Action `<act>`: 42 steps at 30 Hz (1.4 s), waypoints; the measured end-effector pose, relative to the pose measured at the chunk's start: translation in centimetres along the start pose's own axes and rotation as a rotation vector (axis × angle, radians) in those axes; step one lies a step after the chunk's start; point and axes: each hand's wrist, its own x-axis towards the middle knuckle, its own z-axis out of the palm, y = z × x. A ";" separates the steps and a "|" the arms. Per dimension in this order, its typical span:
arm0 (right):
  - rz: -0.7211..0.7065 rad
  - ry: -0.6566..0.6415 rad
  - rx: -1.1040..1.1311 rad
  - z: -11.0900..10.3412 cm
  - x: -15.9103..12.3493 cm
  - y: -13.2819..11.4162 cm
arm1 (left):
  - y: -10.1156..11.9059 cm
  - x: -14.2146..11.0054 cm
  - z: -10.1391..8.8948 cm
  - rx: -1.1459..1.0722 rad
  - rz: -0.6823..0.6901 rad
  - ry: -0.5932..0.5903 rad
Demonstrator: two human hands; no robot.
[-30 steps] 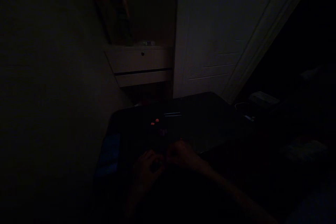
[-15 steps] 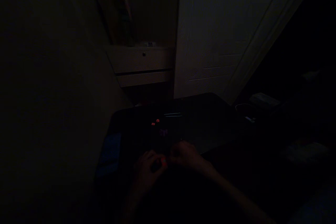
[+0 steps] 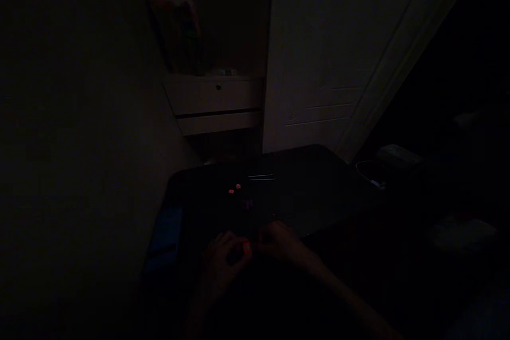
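In the dim head view, my left hand (image 3: 225, 255) pinches a small orange-red piece (image 3: 247, 248) between thumb and forefinger, just above the dark table. Close on its right, my right hand (image 3: 279, 239) is closed, its fingertips turned towards the piece; what it grips, if anything, is lost in the dark. A tiny reddish glint (image 3: 274, 215) shows above its knuckles. Beyond the hands lies a purplish small part (image 3: 247, 204), shape unclear. Farther back are two small orange-red bits, one on the left (image 3: 231, 191) and one on the right (image 3: 238, 186).
Two thin, pale sticks (image 3: 261, 177) lie towards the back of the dark table (image 3: 311, 170). A blue flat object (image 3: 165, 236) rests at the left edge. Behind stand a drawer unit (image 3: 215, 98) and a pale door (image 3: 314, 53). A pale box (image 3: 398, 155) sits at the right.
The view has shifted slightly, so the scene sits a little lower. The piece in my left hand now shows a small bluish spot. Both hands keep nearly the same pose.
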 end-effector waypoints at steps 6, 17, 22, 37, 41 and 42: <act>-0.054 -0.007 0.271 0.6 0.4 1.3 | -0.9 -0.1 0.4 0.007 0.010 0.007; -0.054 0.009 0.125 0.7 0.1 1.2 | -0.7 -0.3 0.4 0.011 0.014 0.006; -0.044 0.000 0.004 -0.1 -0.5 0.1 | -0.4 -0.1 0.2 0.011 -0.008 0.005; -0.033 -0.026 0.005 0.3 0.3 -0.8 | -0.6 -0.2 0.3 0.016 0.023 0.017; -0.010 -0.051 -0.116 -0.3 0.0 -1.9 | -0.5 -0.1 0.1 0.013 0.037 0.019; -0.004 -0.049 -0.138 -0.3 0.0 -2.1 | -0.5 -0.1 0.1 0.013 0.041 0.016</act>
